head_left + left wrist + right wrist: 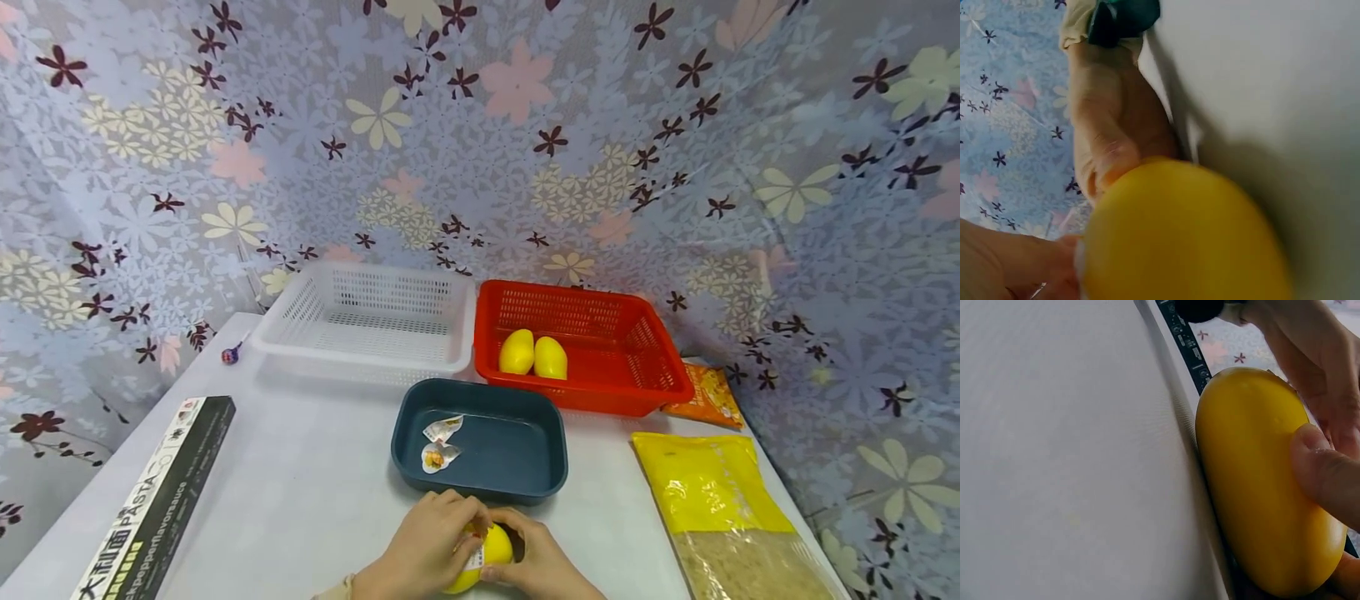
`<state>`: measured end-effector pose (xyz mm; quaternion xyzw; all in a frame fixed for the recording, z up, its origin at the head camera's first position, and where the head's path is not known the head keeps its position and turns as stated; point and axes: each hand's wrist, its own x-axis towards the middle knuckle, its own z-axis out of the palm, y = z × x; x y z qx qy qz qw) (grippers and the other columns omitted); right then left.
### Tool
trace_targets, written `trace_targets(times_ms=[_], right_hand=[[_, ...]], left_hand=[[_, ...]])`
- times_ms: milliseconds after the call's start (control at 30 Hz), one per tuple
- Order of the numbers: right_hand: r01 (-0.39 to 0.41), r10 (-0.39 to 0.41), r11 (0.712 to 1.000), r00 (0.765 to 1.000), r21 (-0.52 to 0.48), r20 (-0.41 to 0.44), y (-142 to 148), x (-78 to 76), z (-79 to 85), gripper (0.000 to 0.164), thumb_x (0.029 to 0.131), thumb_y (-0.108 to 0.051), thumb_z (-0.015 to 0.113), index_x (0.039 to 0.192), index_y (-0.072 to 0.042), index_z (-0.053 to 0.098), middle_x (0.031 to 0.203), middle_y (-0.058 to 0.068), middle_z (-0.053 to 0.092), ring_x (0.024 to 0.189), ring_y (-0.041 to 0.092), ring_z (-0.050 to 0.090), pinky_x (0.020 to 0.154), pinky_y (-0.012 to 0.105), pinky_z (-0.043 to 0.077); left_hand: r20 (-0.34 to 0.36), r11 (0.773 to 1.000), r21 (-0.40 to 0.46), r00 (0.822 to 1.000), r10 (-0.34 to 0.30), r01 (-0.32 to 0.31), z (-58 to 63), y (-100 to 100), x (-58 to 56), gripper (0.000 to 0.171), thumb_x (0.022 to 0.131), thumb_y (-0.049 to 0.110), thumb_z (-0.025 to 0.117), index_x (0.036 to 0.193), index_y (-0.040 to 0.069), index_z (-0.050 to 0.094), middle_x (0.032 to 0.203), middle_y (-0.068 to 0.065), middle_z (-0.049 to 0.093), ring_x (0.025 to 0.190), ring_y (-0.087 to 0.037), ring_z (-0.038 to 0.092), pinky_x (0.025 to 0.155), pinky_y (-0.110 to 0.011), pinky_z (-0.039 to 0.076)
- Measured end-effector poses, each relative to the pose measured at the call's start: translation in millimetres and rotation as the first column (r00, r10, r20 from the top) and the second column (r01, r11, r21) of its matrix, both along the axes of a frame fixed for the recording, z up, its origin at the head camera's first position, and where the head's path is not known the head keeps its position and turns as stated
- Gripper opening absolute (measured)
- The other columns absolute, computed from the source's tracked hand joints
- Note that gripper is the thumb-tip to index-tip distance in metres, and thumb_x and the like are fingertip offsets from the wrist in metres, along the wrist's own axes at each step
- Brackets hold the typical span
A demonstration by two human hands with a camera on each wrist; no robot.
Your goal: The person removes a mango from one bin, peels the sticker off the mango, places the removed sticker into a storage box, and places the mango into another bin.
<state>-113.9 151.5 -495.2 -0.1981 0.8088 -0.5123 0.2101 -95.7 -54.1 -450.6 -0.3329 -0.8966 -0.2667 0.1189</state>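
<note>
At the bottom of the head view my two hands meet around a yellow mango (497,546), which carries a white printed label (476,557). My left hand (427,542) lies over its left side, thumb and curled forefinger pinching at the label. From the other side my right hand (543,558) grips the fruit. The right wrist view shows the thumb (1325,475) pressed on the smooth skin of the mango (1260,481). In the left wrist view the mango (1179,237) covers part of both hands. Just beyond stands a dark blue tray (517,442) holding crumpled labels (441,442).
Behind the tray stand a white basket (360,358) and a red basket (600,398) with two mangoes (534,356). On the left lie a black pasta box (161,500) and a lollipop (231,355). A yellow bag (720,492) and an orange packet (708,396) lie on the right.
</note>
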Motion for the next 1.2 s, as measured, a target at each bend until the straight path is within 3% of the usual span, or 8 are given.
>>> trace_targets(times_ms=[100, 333, 467, 600, 767, 833, 1067, 1200], right_hand=[[-0.017, 0.017, 1.000, 0.999, -0.011, -0.037, 1, -0.5, -1.2, 0.067, 0.081, -0.035, 0.077, 0.137, -0.010, 0.053, 0.141, 0.012, 0.053, 0.116, 0.007, 0.053, 0.094, 0.009, 0.041], [-0.046, 0.044, 0.998, 0.998, -0.030, -0.048, 1, 0.9, -0.4, 0.063, 0.083, -0.033, 0.076, 0.136, -0.009, 0.052, 0.143, 0.014, 0.051, 0.121, 0.006, 0.051, 0.097, 0.011, 0.042], [-0.021, 0.021, 1.000, 0.999, 0.014, -0.041, 1, 0.2, 1.7, 0.068, 0.081, -0.036, 0.077, 0.139, -0.011, 0.051, 0.144, 0.013, 0.050, 0.121, 0.014, 0.053, 0.097, 0.012, 0.042], [-0.015, 0.015, 1.000, 1.000, 0.026, -0.020, 0, -0.2, 2.7, 0.074, 0.081, -0.037, 0.077, 0.143, -0.011, 0.047, 0.146, 0.010, 0.049, 0.122, 0.017, 0.053, 0.100, 0.017, 0.044], [-0.008, 0.010, 0.999, 1.000, 0.054, -0.022, 0, -0.9, 3.2, 0.069, 0.081, -0.039, 0.077, 0.140, -0.014, 0.051, 0.141, 0.007, 0.054, 0.117, 0.017, 0.054, 0.102, 0.030, 0.048], [-0.006, 0.008, 0.998, 0.999, 0.069, -0.031, 0, -1.3, 3.0, 0.064, 0.081, -0.039, 0.077, 0.135, -0.014, 0.054, 0.137, 0.006, 0.057, 0.113, 0.013, 0.055, 0.099, 0.027, 0.048], [-0.022, 0.026, 0.998, 0.997, 0.058, -0.077, -1, -1.9, 0.5, 0.059, 0.082, -0.039, 0.075, 0.132, -0.012, 0.056, 0.131, 0.006, 0.060, 0.109, 0.007, 0.055, 0.094, 0.015, 0.045], [-0.038, 0.043, 0.998, 0.992, 0.050, -0.118, -1, -2.2, 0.0, 0.057, 0.083, -0.038, 0.074, 0.131, -0.012, 0.056, 0.130, 0.007, 0.061, 0.109, 0.005, 0.055, 0.095, 0.016, 0.046]], left_hand=[[-0.035, 1.000, -0.017, 0.999, -0.007, 0.006, 4.7, 4, -3.7, 0.025, 0.081, 0.012, 0.074, 0.101, 0.019, 0.062, 0.082, 0.015, 0.062, 0.079, -0.001, 0.052, 0.070, -0.014, 0.037], [0.021, 0.996, -0.092, 1.000, -0.007, 0.009, 10.4, 4, -6.7, 0.032, 0.083, 0.015, 0.074, 0.112, 0.018, 0.062, 0.094, 0.010, 0.068, 0.078, -0.004, 0.052, 0.069, -0.015, 0.038], [-0.092, 0.992, -0.127, 0.996, -0.009, -0.003, 9.7, 2, -7.7, 0.024, 0.083, 0.016, 0.073, 0.105, 0.020, 0.065, 0.090, 0.011, 0.069, 0.075, -0.005, 0.054, 0.067, -0.015, 0.036], [-0.233, 0.992, -0.122, 0.972, -0.015, -0.013, 7.6, 2, -9.2, 0.019, 0.081, 0.017, 0.074, 0.097, 0.021, 0.066, 0.084, 0.013, 0.070, 0.072, -0.005, 0.054, 0.065, -0.013, 0.032], [-0.243, 0.990, -0.138, 0.967, -0.073, 0.040, 8.2, 2, -10.8, 0.016, 0.081, 0.017, 0.073, 0.094, 0.022, 0.064, 0.084, 0.013, 0.070, 0.072, -0.004, 0.049, 0.065, -0.012, 0.027], [-0.243, 0.987, -0.142, 0.964, -0.109, 0.076, 9.4, 0, -11.2, 0.017, 0.080, 0.016, 0.075, 0.092, 0.023, 0.064, 0.083, 0.015, 0.069, 0.071, -0.004, 0.046, 0.065, -0.011, 0.025], [-0.247, 0.984, -0.058, 0.953, -0.176, 0.166, 16.4, -10, -10.5, 0.027, 0.069, 0.010, 0.082, 0.079, 0.026, 0.062, 0.076, 0.018, 0.063, 0.068, 0.000, 0.044, 0.064, -0.009, 0.022], [-0.165, 0.971, 0.108, 0.968, -0.192, 0.211, 25.5, -16, -9.3, 0.029, 0.070, 0.002, 0.079, 0.076, 0.023, 0.060, 0.073, 0.015, 0.063, 0.067, 0.001, 0.046, 0.063, -0.007, 0.026]])
